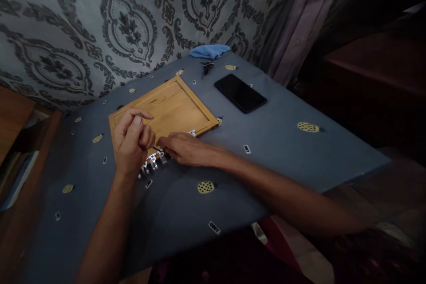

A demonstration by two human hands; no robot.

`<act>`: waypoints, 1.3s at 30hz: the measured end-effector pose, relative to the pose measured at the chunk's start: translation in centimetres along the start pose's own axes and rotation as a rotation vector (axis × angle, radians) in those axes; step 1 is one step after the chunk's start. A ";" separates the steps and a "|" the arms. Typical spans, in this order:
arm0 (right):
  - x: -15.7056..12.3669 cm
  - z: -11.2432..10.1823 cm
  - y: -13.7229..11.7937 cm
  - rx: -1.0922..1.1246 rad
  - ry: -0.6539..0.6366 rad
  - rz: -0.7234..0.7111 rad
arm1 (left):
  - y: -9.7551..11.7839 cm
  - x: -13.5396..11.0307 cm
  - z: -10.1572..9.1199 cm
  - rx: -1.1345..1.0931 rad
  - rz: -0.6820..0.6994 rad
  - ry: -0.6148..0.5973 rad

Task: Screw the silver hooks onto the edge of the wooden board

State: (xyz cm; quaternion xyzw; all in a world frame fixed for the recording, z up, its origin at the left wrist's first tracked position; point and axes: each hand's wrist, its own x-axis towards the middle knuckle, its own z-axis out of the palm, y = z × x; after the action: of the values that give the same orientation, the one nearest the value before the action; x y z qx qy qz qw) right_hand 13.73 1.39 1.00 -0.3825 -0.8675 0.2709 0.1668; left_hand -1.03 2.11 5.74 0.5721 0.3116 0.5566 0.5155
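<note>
A wooden panel [179, 102] with a raised frame lies flat on the table. Several shiny metal hooks [153, 162] stick out along its near edge. My left hand [133, 140] is over the panel's left part, fingers curled in and thumb near the bent index finger; whatever it may hold is too small to make out. My right hand [183, 147] rests at the near edge beside the hooks, its fingertips pinched together. A thin dark rod [157, 148] shows between the two hands, seemingly in the right fingertips; its ends are hidden.
A black phone [240, 92] lies right of the panel on the blue-grey tablecloth [266, 142]. Behind it are a small dark object like keys [207, 67] and a blue cloth [209, 51]. A wooden shelf [33, 142] stands at the left; a patterned wall covering [129, 22] backs the table.
</note>
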 end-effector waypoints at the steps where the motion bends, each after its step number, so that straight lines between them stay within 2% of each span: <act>1: 0.0 0.0 0.0 -0.001 0.003 -0.002 | 0.1 0.1 -0.1 -0.002 -0.010 -0.011; 7: 0.1 0.1 0.0 -0.001 0.020 -0.007 | 0.2 0.4 -0.4 -0.010 -0.041 -0.064; 12: 0.0 -0.1 -0.1 0.021 0.009 0.002 | 0.1 0.3 -0.5 -0.005 -0.032 -0.060; 18: 0.0 0.1 0.2 0.036 0.002 -0.001 | 1.8 0.1 -1.7 0.023 0.080 0.089; 21: -0.1 0.2 0.3 0.045 0.006 -0.002 | 2.3 0.0 -2.2 0.026 0.084 0.151; 28: 0.0 0.0 0.0 0.051 -0.021 0.032 | 1.3 -0.8 -2.2 0.030 0.065 0.116; 39: -0.1 -0.1 -0.1 0.025 -0.016 0.027 | 0.5 -1.4 -0.8 0.014 0.139 0.171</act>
State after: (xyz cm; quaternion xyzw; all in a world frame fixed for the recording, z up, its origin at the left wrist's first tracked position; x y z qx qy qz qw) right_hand 13.77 1.25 1.10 -0.3900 -0.8600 0.2871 0.1609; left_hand -2.22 0.82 5.66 0.5464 0.3181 0.6356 0.4430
